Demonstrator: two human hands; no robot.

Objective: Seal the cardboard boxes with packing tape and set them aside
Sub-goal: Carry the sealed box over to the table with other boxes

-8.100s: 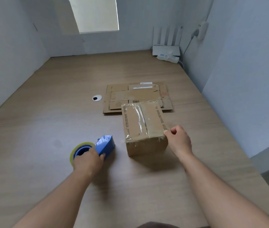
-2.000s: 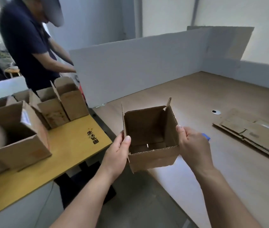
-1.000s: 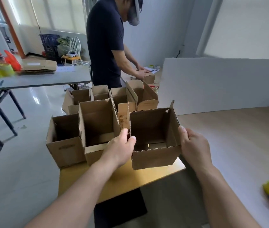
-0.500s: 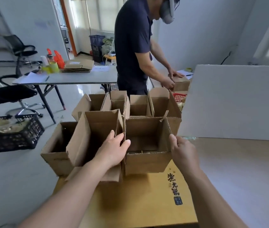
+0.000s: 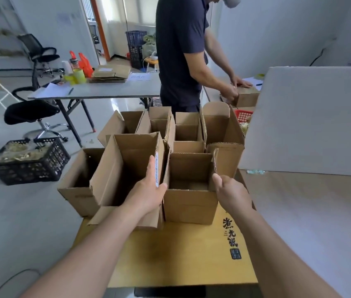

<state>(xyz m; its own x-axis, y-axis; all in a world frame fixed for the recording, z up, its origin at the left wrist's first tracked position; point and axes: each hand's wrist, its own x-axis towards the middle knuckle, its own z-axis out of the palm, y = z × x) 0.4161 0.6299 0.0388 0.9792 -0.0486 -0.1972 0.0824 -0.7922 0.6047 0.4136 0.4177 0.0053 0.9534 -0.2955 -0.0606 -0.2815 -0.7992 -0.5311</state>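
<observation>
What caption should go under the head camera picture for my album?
An open cardboard box on a yellow table, left hand pressing, right hand gripping, other open boxes beside it.

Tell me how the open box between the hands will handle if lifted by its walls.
Likely light: the open box looks empty. Its thin corrugated walls, flaps unsealed, may flex where the right hand grips. Flat-bottomed on the yellow table, it should slide, not roll.
</observation>
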